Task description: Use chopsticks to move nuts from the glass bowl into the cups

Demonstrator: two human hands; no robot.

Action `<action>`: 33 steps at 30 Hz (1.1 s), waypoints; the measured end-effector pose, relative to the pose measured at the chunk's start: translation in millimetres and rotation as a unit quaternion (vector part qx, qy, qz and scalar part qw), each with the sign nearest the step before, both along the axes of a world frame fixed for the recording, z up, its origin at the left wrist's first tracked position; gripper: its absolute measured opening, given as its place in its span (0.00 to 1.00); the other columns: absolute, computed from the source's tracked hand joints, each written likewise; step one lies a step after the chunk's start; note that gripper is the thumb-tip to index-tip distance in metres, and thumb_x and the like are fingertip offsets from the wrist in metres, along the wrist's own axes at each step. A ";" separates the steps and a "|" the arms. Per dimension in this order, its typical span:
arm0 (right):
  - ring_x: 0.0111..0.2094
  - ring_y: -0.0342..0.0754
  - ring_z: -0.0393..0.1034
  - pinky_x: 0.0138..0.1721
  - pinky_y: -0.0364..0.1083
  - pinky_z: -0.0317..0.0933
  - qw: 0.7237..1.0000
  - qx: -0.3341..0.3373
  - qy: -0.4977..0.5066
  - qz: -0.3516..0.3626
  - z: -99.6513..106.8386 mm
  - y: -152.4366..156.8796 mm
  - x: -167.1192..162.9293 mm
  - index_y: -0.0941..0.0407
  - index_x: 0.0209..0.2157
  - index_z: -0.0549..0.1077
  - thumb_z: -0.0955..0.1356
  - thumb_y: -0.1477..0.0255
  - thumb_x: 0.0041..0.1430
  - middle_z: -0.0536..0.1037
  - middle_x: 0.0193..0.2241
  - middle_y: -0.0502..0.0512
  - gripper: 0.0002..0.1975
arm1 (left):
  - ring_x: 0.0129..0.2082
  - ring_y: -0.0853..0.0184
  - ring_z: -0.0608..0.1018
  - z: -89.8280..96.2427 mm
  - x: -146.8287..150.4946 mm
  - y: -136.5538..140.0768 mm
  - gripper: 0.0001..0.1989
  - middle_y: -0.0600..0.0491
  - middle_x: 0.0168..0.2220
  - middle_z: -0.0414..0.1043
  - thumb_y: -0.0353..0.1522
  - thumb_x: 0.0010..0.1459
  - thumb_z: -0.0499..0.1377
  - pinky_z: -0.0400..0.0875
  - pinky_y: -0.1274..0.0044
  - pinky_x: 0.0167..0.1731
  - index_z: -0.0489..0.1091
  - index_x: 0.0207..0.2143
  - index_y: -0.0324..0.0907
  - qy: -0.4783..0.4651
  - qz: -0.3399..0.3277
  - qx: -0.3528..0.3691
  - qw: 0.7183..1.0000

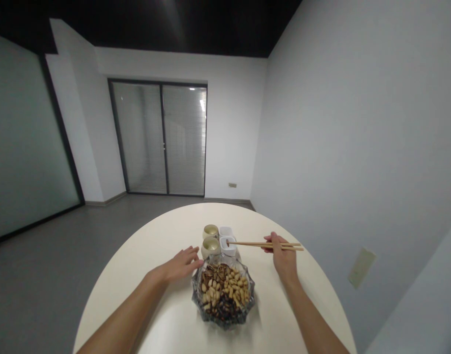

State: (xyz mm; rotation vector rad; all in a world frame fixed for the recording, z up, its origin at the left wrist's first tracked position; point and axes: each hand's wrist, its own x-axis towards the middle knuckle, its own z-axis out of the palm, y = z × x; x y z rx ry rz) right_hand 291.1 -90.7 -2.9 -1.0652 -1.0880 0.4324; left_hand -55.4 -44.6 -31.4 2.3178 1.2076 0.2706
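A pair of wooden chopsticks [253,244] is gripped in my right hand [282,253], their tips pointing left over the nearer white square cup [228,250]. At the tips is a small brown piece [228,243], perhaps a nut; I cannot tell whether it is pinched or touching the cup. My left hand [184,263] rests with fingers stretched out, its thumb at the rim of a glass bowl [198,301]. Inside the bowl lie peanuts [237,287], pistachios [211,294], brown shelled nuts [217,272] and dark seeds [225,307] in separate groups.
Two greenish round cups, a farther one [211,230] and a nearer one [211,246], stand behind the bowl. Beside them is a second white cup [226,231]. Everything sits on a round cream table [162,324], with a white wall [339,147] to the right.
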 end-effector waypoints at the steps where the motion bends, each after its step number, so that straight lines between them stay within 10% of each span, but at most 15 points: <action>1: 0.21 0.47 0.74 0.23 0.43 0.72 1.000 0.000 -0.002 0.000 0.1 -0.1 0.0 0.59 0.29 0.78 0.68 0.47 0.57 0.79 0.19 0.56 0.27 | 0.69 0.52 0.48 0.4 0.1 -0.3 0.34 0.47 0.69 0.50 0.60 0.63 0.41 0.41 0.58 0.65 0.72 0.49 0.46 0.000 0.001 -0.001 1.000; 33: 0.21 0.49 0.75 0.24 0.45 0.74 1.000 0.007 -0.010 -0.008 0.8 0.2 0.3 0.59 0.28 0.79 0.67 0.46 0.57 0.80 0.20 0.57 0.28 | 0.69 0.51 0.48 4.1 0.8 -3.2 0.36 0.48 0.69 0.50 0.61 0.62 0.41 0.40 0.59 0.66 0.71 0.51 0.46 -0.002 0.000 -0.008 1.000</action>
